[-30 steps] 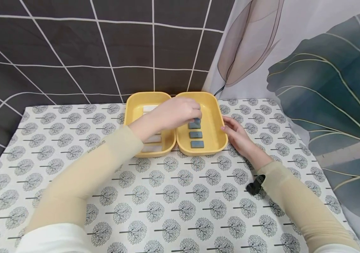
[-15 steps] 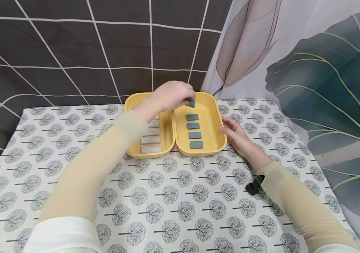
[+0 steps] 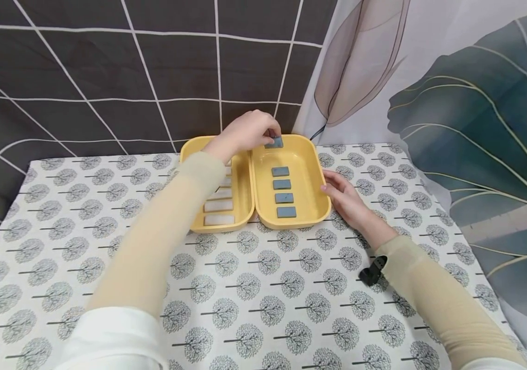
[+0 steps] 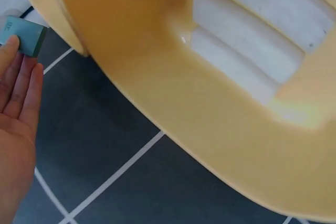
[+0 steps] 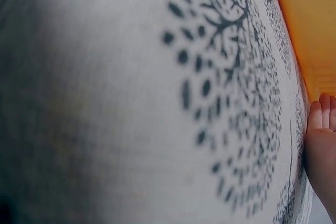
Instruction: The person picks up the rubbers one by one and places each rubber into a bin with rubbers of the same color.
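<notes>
My left hand point(image 3: 250, 129) pinches a small blue-grey rectangular block point(image 3: 274, 142) between thumb and fingers, over the far end of the right yellow tray point(image 3: 311, 169). The left wrist view shows this block point(image 4: 22, 34) tilted, with faint marks on its face. Below it, several like blocks point(image 3: 282, 184) lie in a column on that tray's floor. At the tray's right side, my right hand point(image 3: 347, 200) holds the wall, its thumb at the rim. In the right wrist view, the fingers point(image 5: 324, 114) lie against the yellow wall; the thumb is hidden there.
A second yellow tray point(image 3: 248, 200) stands against the left side of the first. Several white bars point(image 3: 218, 205) lie in it, partly hidden by the left forearm. A tree-patterned cloth point(image 3: 268, 288) covers the table; a dark gridded curtain point(image 3: 152, 67) hangs behind.
My left hand has lifted away from the column of blocks and moved toward the tray's far end, with a blue-grey block in its fingers. The right hand has stayed at the tray's side.
</notes>
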The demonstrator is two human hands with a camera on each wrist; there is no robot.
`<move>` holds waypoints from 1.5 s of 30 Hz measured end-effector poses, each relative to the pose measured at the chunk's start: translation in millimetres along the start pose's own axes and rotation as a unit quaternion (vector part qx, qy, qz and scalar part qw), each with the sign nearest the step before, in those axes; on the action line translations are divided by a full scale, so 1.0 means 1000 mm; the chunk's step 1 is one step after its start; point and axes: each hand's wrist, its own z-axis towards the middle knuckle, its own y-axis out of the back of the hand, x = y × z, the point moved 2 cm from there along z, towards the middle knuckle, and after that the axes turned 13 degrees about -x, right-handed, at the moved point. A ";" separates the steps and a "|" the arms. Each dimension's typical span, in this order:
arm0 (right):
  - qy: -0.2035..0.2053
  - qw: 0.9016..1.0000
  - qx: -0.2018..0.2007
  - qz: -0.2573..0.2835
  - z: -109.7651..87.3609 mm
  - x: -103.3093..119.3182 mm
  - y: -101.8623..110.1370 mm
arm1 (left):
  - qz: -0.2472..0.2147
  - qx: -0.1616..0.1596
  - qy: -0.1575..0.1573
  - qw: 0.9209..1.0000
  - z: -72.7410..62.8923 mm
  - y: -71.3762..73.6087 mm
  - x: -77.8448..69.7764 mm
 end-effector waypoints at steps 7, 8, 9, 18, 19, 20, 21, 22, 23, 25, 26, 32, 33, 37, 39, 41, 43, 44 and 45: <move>0.006 1.000 0.000 -0.002 0.000 -0.001 -0.002 | 0.011 0.019 0.018 1.000 0.004 -0.013 0.006; 0.007 1.000 0.001 -0.003 0.000 0.000 -0.002 | 0.014 0.022 0.019 0.999 0.004 -0.015 0.007; 0.007 1.000 0.002 -0.003 0.000 0.000 -0.002 | 0.017 0.025 0.019 0.999 0.004 -0.017 0.008; 0.007 1.000 0.001 -0.002 -0.003 0.000 -0.002 | 0.012 0.030 0.013 0.999 0.003 -0.037 0.007; 0.007 1.000 -0.001 -0.002 -0.003 0.000 -0.002 | 0.011 0.032 0.011 0.999 0.003 -0.038 0.007; 0.007 1.000 -0.001 -0.002 -0.003 0.000 -0.001 | 0.010 0.034 0.010 0.999 0.003 -0.040 0.007; 0.007 1.000 -0.002 -0.001 -0.003 0.000 -0.001 | 0.010 0.036 0.009 0.999 0.003 -0.041 0.007; 0.008 1.000 -0.002 -0.001 -0.003 0.000 -0.001 | 0.010 0.039 0.010 0.999 0.003 -0.042 0.007; 0.009 1.000 -0.002 0.000 -0.003 0.000 -0.001 | 0.011 0.041 0.010 0.999 0.003 -0.043 0.007; 0.010 1.000 -0.001 0.002 -0.003 0.000 -0.001 | 0.013 0.043 0.010 0.999 0.002 -0.045 0.008; 0.009 1.000 -0.001 0.002 -0.003 0.000 -0.001 | 0.014 0.043 0.010 0.999 0.002 -0.046 0.008; 0.006 1.000 0.003 -0.001 -0.005 0.001 -0.004 | 0.015 0.035 0.006 0.999 -0.001 -0.050 0.012; 0.006 1.000 0.003 0.000 -0.005 0.001 -0.004 | 0.014 0.034 0.005 0.999 -0.002 -0.050 0.012; 0.005 1.000 0.003 0.004 -0.006 0.001 -0.004 | 0.013 0.033 0.011 0.999 -0.004 -0.051 0.012; 0.006 1.000 0.004 0.007 -0.007 0.001 -0.004 | 0.014 0.032 0.014 0.999 -0.005 -0.052 0.012; 0.008 1.000 0.006 0.009 -0.007 0.001 -0.004 | 0.016 0.032 0.016 0.999 -0.006 -0.052 0.011; 0.010 1.000 0.006 0.009 -0.007 0.001 -0.005 | 0.018 0.031 0.015 0.999 -0.005 -0.053 0.011; 0.012 1.000 0.006 0.009 -0.007 0.001 -0.004 | 0.019 0.030 0.015 0.999 -0.005 -0.053 0.011; 0.012 1.000 0.007 0.009 -0.007 0.001 -0.004 | 0.019 0.031 0.016 0.999 -0.005 -0.053 0.011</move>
